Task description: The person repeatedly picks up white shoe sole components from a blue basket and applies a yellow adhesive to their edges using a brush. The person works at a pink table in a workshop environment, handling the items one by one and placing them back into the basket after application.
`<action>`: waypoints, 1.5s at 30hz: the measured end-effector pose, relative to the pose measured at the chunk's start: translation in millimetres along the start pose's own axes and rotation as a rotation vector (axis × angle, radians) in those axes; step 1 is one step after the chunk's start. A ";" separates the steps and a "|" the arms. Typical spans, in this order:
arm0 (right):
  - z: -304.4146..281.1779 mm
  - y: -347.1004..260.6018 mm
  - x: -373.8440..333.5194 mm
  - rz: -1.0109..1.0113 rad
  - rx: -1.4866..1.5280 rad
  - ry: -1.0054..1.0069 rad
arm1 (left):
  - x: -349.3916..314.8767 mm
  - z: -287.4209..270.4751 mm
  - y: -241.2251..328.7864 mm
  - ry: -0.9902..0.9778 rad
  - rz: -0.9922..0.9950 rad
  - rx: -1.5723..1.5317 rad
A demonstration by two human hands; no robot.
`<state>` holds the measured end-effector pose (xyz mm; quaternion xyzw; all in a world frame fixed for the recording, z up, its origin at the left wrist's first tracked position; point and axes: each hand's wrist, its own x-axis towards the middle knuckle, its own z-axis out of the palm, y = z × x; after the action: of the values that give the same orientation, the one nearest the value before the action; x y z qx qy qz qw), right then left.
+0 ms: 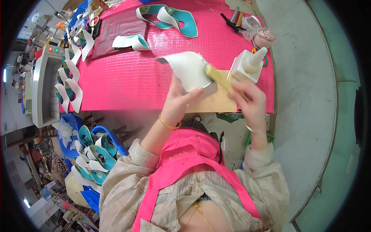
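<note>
My left hand (176, 101) is closed on a white curved piece (188, 70), which looks like a shoe upper, and holds it up over the table's near edge. In my right hand (250, 99) is a brush (218, 76) with a pale yellow handle, somewhat blurred. Its tip meets the right edge of the white piece. Just beyond my right hand stands a white bottle (242, 66) with a cone-shaped top. A tan board (223, 99) lies beneath the brush and my hands.
On the pink table (116, 91) lie teal-lined white uppers (186, 24), with more along its left edge (72, 69). A pink jar (265, 37) and tools sit at the far right. A grey machine (45, 87) stands left. Below it, a blue bin (116, 138) holds several uppers.
</note>
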<state>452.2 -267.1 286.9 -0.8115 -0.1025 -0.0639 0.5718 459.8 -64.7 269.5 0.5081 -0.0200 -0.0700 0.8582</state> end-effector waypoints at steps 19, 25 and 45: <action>44.0 32.2 13.6 -0.314 -0.286 0.248 | 37.7 -28.6 29.2 0.045 -0.237 -0.327; 48.7 66.4 21.5 -0.469 -0.379 0.063 | 52.0 -42.2 32.8 0.222 -0.303 -0.477; 107.8 43.0 43.3 0.206 1.411 0.189 | 66.1 -88.6 -30.4 -0.016 -0.641 -0.871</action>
<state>503.0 -175.6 220.7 -0.2451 0.0077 0.0016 0.9695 531.5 -11.4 197.7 0.0856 0.1605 -0.3340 0.9249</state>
